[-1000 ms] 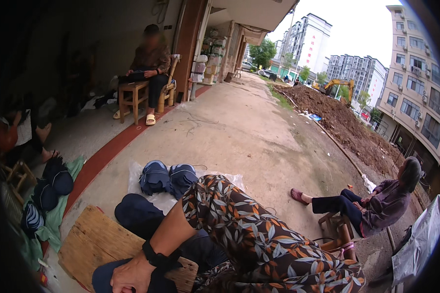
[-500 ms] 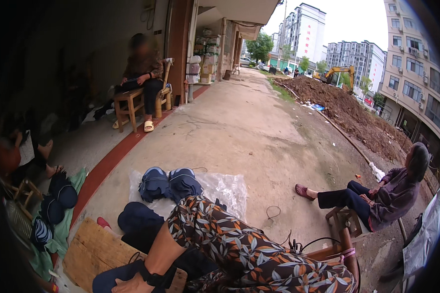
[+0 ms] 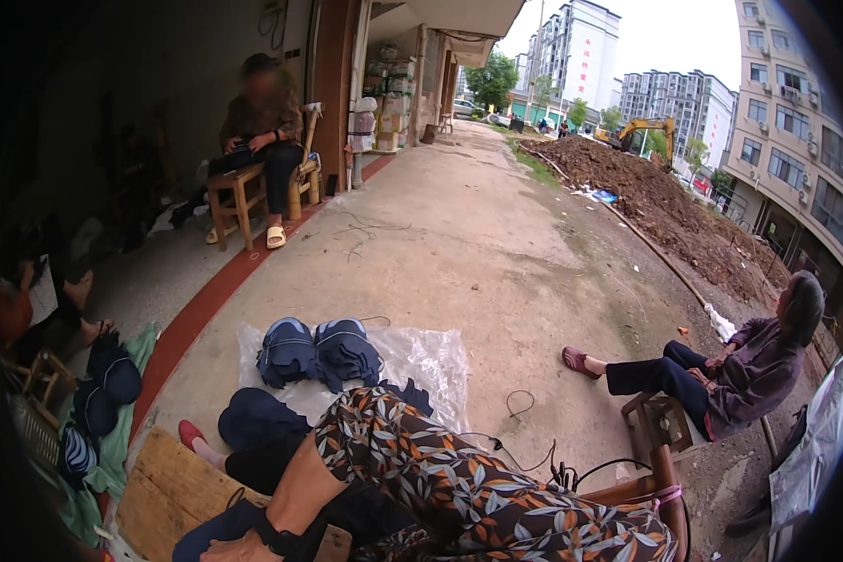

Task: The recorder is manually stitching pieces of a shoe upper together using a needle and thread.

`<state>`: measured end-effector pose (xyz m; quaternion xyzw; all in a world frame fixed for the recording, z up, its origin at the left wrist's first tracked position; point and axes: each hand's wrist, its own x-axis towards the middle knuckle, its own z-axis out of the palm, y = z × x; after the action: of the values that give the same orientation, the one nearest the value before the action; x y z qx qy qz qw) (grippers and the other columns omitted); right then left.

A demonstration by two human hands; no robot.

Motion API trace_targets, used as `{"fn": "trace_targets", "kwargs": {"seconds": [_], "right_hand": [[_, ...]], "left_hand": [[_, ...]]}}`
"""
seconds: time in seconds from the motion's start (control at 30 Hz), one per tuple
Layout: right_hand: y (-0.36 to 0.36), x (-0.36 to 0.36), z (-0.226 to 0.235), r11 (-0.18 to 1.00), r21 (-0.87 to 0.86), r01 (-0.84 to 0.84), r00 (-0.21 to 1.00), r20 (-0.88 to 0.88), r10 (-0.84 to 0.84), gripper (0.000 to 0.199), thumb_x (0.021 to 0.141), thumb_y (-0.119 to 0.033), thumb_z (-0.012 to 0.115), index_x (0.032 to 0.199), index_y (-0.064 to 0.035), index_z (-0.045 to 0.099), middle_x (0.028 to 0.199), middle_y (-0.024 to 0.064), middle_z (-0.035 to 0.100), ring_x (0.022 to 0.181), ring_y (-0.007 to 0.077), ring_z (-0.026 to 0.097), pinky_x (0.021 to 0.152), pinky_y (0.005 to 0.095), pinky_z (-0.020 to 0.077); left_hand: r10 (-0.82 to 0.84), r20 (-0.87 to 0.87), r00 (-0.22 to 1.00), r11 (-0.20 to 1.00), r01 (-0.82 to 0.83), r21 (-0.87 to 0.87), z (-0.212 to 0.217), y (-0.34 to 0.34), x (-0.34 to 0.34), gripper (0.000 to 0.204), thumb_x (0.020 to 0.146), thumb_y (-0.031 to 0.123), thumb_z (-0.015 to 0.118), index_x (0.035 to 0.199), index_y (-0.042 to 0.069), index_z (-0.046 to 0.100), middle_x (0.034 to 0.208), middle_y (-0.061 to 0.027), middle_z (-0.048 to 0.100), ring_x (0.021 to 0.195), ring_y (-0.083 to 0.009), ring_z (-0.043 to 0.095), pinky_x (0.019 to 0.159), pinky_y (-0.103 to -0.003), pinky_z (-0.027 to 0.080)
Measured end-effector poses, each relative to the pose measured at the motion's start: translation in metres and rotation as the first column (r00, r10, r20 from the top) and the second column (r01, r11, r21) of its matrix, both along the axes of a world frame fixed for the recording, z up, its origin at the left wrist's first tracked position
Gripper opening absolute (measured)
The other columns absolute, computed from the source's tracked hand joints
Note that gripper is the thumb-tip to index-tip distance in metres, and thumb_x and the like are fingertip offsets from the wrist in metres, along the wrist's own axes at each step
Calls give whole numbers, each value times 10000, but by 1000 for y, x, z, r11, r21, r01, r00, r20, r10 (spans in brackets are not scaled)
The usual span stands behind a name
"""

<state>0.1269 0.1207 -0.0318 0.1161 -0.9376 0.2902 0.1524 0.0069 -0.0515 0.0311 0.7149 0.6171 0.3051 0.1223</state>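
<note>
My right arm, in a leaf-patterned sleeve, bends so that its forearm runs down to the lower edge. A dark band circles the wrist. My right hand point(image 3: 241, 547) is closed on a dark blue fabric piece point(image 3: 217, 526) over a worn wooden board point(image 3: 173, 487); the lower edge cuts off part of the fingers. My left hand is out of view. Beyond the board lies a rounded dark blue fabric piece point(image 3: 258, 417). Two tied bundles of similar fabric pieces point(image 3: 318, 351) rest on a clear plastic sheet point(image 3: 431, 365).
A person point(image 3: 262, 140) sits by a wooden stool point(image 3: 237, 201) at the left doorway. Another person point(image 3: 763, 361) sits at right. Further dark bundles point(image 3: 98, 407) lie on green cloth point(image 3: 140, 361). A red shoe point(image 3: 190, 435) shows beside the board. Thin cords point(image 3: 520, 405) lie on the concrete.
My view has shifted slightly, so the scene sits a little further left. My right hand is slightly lower, still on the fabric piece. More of the red shoe shows.
</note>
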Motion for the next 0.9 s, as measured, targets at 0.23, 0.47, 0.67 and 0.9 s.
{"fn": "trace_targets", "kwargs": {"seconds": [0.23, 0.47, 0.67, 0.9], "right_hand": [[9, 14, 35, 972, 187, 143, 973, 151, -173, 225, 842, -230, 766, 900, -49, 646, 885, 198, 647, 829, 338, 635, 718, 477, 491], [16, 13, 12, 991, -26, 128, 991, 30, -127, 158, 819, -174, 727, 863, -40, 656, 857, 198, 640, 842, 350, 627, 719, 477, 486], [28, 4, -22, 967, -199, 162, 977, -102, -185, 100, 790, -120, 692, 834, -32, 673, 828, 196, 635, 859, 366, 619, 722, 478, 482], [26, 4, -9, 910, -370, 186, 956, -144, -254, 69, 757, -58, 652, 800, -22, 693, 796, 194, 628, 878, 384, 608, 725, 479, 478]], "left_hand": [[180, -87, 980, 980, -170, 105, -2, 16, 21, 295, 861, 168, 793, 1044, -34, 678, 1010, -167, 661, 979, -367, 620, 910, -470, 493], [104, -439, 893, 993, -117, -4, -4, 18, 15, 624, 989, 455, 597, 1307, -82, 594, 1475, -259, 494, 1279, -487, 488, 1083, -591, 359], [271, -559, 784, 962, -237, 134, -11, 23, 26, 661, 1004, 488, 563, 1369, -63, 561, 1537, -233, 436, 1275, -491, 493, 1066, -592, 378], [169, -665, 727, 977, -213, 14, -6, 30, 31, 668, 1019, 429, 551, 1498, -20, 430, 1634, -151, 335, 1418, -435, 388, 1108, -569, 347]]}}
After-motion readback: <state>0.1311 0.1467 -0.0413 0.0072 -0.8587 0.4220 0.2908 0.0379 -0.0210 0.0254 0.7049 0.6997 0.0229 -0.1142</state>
